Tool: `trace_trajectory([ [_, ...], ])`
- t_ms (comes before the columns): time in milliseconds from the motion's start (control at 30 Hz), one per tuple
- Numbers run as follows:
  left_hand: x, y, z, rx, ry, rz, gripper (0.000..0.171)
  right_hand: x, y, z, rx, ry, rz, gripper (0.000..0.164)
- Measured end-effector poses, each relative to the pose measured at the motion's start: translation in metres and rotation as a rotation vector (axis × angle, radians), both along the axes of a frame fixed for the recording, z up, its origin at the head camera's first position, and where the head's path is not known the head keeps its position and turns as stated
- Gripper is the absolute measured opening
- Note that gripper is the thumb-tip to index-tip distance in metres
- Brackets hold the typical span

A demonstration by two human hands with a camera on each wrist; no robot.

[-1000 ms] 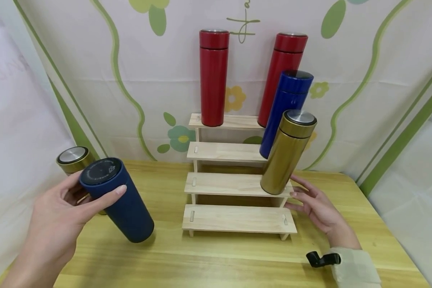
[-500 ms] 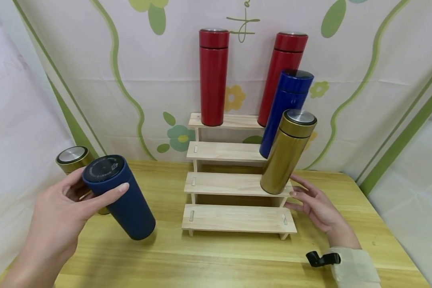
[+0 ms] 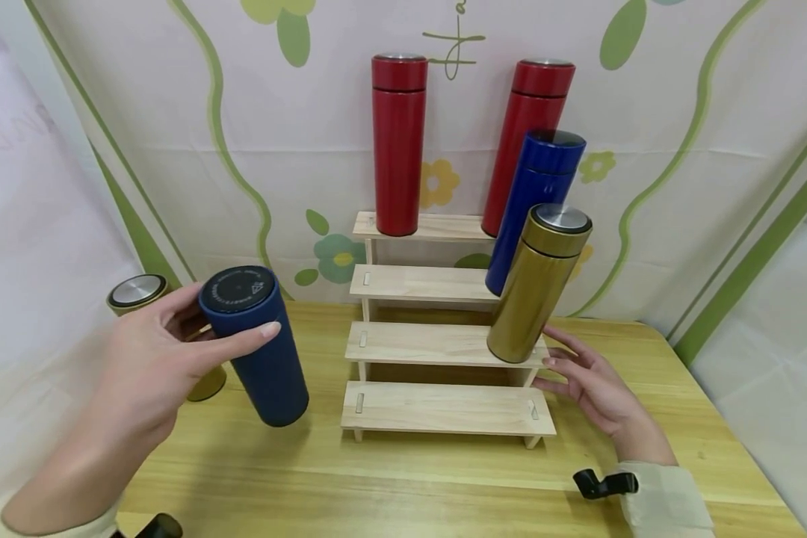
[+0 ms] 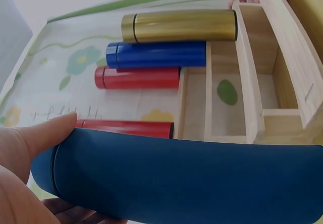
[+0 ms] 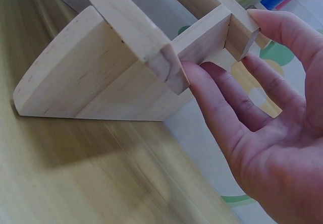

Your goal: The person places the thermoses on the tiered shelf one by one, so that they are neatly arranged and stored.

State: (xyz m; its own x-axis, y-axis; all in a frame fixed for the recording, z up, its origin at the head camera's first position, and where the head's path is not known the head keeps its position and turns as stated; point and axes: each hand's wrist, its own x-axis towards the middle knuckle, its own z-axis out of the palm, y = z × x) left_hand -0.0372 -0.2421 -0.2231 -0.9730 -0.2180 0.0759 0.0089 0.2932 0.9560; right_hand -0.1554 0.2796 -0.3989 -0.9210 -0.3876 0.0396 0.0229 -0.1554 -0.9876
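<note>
My left hand (image 3: pixel 151 355) grips a navy blue thermos bottle (image 3: pixel 269 366) near its black-topped end, thumb along the near side. The bottle tilts above the table, left of a wooden stepped rack (image 3: pixel 447 407). My right hand (image 3: pixel 598 392) touches the rack's right side with its fingertips; in the right wrist view, fingers (image 5: pixel 217 100) rest against the shelf ends. A gold thermos (image 3: pixel 538 291) stands on the rack's second-lowest shelf at the right. Behind it are a blue thermos (image 3: pixel 534 202) and a red thermos (image 3: pixel 521 153). Another red thermos (image 3: pixel 399 161) stands on the top shelf's left.
A second gold thermos (image 3: pixel 208 383) stands on the wooden table (image 3: pixel 390 486) at the left, partly hidden by my left hand. Patterned cloth (image 3: pixel 296 142) hangs behind the rack and along both sides. Black wrist mounts (image 3: pixel 605 484) show at the sleeves.
My left hand has carried the navy thermos rightward and slightly away from me, bringing it closer to the rack and more upright. The right hand and the rack have stayed in place.
</note>
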Motion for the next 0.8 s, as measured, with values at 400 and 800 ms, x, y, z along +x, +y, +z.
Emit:
trace_trajectory([
  [400, -0.013, 0.034, 0.028, -0.083, -0.047, -0.054, 0.077, 0.000, 0.000, -0.001, -0.016, 0.010, 0.011, 0.051],
  [800, -0.026, 0.066, 0.051, -0.029, 0.017, -0.126, 0.069, 0.000, 0.002, -0.002, -0.016, 0.020, 0.019, 0.051],
])
